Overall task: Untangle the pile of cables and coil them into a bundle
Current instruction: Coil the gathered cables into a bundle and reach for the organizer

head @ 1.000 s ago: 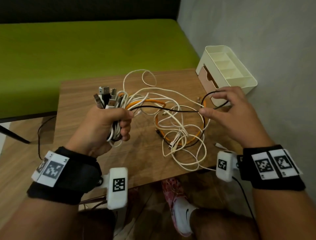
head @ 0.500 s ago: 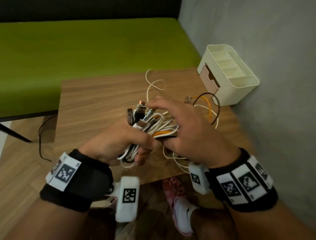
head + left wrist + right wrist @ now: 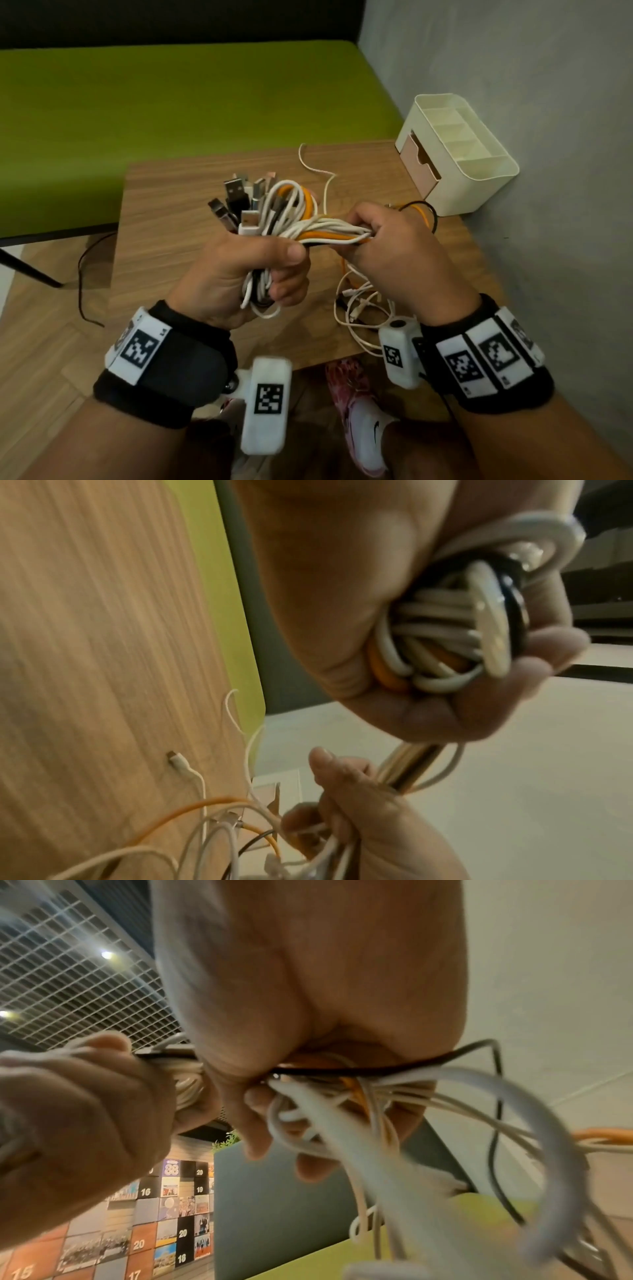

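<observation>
Both fists on the cables, mid-coil

Nearest me, my left hand (image 3: 239, 270) clamps the coiled cables (image 3: 291, 219) above the table (image 3: 164, 219); my right hand (image 3: 394, 246) grips the gathered strands just beside it. They look light, floppy and springy, so I'd hold near the plugs. A second ago the right pinched one black strand, well apart.

A wooden table (image 3: 164, 219) stood on herringbone wood flooring (image 3: 44, 346). A green upholstered bench (image 3: 171, 102) ran from ten to twelve o'clock, and a grey wall (image 3: 513, 68) closed off the two o'clock side.
</observation>
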`<state>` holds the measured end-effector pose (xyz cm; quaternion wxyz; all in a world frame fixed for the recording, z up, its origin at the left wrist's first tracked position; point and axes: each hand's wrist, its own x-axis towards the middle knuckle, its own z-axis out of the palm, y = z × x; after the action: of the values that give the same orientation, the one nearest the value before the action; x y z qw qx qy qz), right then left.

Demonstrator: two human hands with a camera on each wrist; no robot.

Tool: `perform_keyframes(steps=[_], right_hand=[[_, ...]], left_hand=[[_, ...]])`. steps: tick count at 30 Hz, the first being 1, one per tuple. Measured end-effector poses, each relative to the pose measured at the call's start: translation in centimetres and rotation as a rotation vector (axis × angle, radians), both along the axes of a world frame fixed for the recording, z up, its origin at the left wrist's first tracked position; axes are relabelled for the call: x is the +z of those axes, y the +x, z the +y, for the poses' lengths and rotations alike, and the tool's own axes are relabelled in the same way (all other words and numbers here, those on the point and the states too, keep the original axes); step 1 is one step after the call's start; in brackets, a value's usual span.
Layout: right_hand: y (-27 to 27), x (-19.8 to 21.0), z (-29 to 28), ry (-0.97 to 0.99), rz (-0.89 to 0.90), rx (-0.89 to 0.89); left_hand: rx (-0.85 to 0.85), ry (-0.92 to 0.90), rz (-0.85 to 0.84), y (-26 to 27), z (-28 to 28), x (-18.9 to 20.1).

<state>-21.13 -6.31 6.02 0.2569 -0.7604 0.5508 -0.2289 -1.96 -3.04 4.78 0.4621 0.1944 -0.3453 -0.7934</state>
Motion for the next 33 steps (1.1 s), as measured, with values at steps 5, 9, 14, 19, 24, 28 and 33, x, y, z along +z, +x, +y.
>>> perform_keyframes(steps=[5,9,14,19,24,28,33], right_hand=[[0.2,1.7,0.4,0.134,0.009,-0.062],[-1.0,2.8,0.9,0.49,-0.571,0.157],[-0.3,1.7,1.1,0.379,-0.599,0.13],[0.4,1.4,1.6,0.164,-0.482,0.004],[0.8,1.4,1.7,0.109,-0.403,-0.047],[1.2,1.5,2.2,0.127,-0.435,-0.037],[1.2,1.2,2.2,0.135,-0.39,-0.024]], left_hand=[[0.045,0.008,0.212,-0.1,-0.1,0.3],[0.267,0.056,0.217,0.3,-0.9,0.5],[0.41,0.133,0.198,-0.1,-1.3,0.5],[0.516,0.181,-0.072,-2.7,-1.4,0.0],[0.562,0.099,-0.243,-4.4,-0.9,-0.4],[0.523,0.145,-0.164,-4.5,-0.9,-0.2],[0.491,0.132,-0.144,-4.8,-0.5,0.0]])
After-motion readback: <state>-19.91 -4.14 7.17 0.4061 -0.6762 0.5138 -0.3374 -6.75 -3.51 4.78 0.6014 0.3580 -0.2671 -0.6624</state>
